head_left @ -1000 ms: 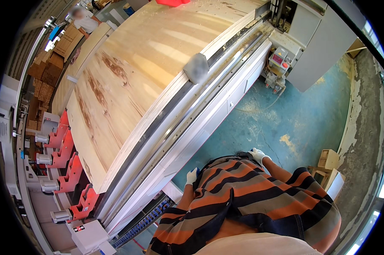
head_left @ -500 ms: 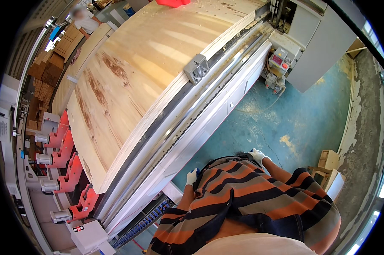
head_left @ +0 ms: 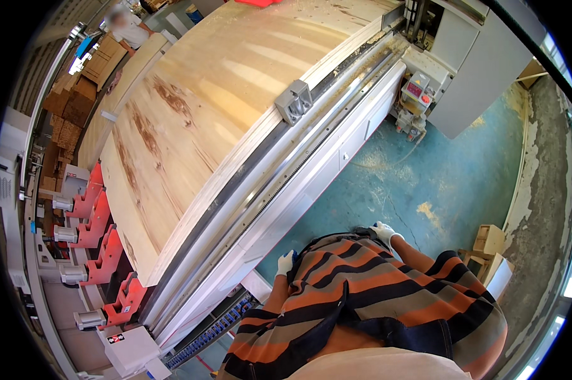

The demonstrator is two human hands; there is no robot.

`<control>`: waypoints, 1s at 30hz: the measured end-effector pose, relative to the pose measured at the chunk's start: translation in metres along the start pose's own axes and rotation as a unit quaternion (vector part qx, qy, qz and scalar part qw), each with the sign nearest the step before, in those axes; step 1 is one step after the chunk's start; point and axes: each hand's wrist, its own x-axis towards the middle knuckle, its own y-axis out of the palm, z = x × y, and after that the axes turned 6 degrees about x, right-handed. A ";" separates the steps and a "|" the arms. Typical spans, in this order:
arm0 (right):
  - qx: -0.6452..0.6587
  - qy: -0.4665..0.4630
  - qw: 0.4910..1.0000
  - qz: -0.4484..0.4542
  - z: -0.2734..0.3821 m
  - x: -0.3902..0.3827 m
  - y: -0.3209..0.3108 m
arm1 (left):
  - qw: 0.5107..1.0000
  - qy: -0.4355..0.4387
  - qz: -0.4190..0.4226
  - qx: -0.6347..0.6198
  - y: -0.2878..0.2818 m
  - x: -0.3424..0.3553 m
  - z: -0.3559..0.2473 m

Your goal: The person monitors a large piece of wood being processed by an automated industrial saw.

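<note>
My left hand (head_left: 284, 262), in a white glove with some blue at it, hangs at my left hip beside the white machine side; its fingers look curled, and what they hold, if anything, is hidden. My right hand (head_left: 383, 234), also gloved, rests at the front right of my waist on the striped garment (head_left: 368, 285), fingers partly extended, with nothing visible in it. Ahead on the machine bed lies a large pale plywood board (head_left: 216, 95), with a metal block (head_left: 293, 101) at its near edge, above a long rail with a toothed rack (head_left: 298, 166).
Red clamps (head_left: 118, 303) line the left end. A control box (head_left: 417, 85) and grey cabinet (head_left: 469, 76) stand at top right. Wooden boxes (head_left: 488, 237) sit on the blue floor near the wall. Another person (head_left: 127, 35) is across the bed, near timber stacks (head_left: 77, 101).
</note>
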 end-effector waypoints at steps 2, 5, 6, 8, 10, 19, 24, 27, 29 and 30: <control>-0.004 -0.005 1.000 0.001 -0.001 -0.001 0.000 | 1.000 -0.015 0.015 0.002 -0.003 -0.003 -0.013; -0.015 -0.004 1.000 0.012 0.001 -0.003 0.000 | 0.999 -0.009 0.032 0.016 -0.005 -0.002 -0.004; -0.017 -0.009 1.000 0.007 0.006 -0.007 -0.001 | 0.999 0.014 0.040 0.030 -0.006 -0.002 -0.002; -0.019 -0.015 1.000 0.002 0.016 -0.018 -0.004 | 0.999 0.014 0.031 0.021 -0.006 -0.004 0.003; -0.125 -0.100 0.987 0.021 0.052 -0.049 -0.020 | 1.000 0.012 0.021 0.010 -0.007 -0.008 0.010; -0.015 -0.021 1.000 -0.012 0.011 -0.029 0.023 | 0.994 0.061 0.030 0.083 -0.018 -0.021 0.030; -0.130 -0.087 0.988 0.011 0.049 -0.068 0.008 | 0.998 -0.058 0.005 0.031 -0.023 -0.037 0.012; -0.067 -0.047 0.997 0.001 0.026 -0.049 0.022 | 0.998 -0.043 0.008 0.054 -0.026 -0.037 0.014; -0.005 -0.006 1.000 -0.009 0.012 -0.038 0.029 | 0.997 -0.051 0.007 0.059 -0.025 -0.035 0.014; -0.004 -0.010 1.000 -0.008 0.009 -0.036 0.031 | 0.996 -0.061 0.004 0.062 -0.025 -0.034 0.016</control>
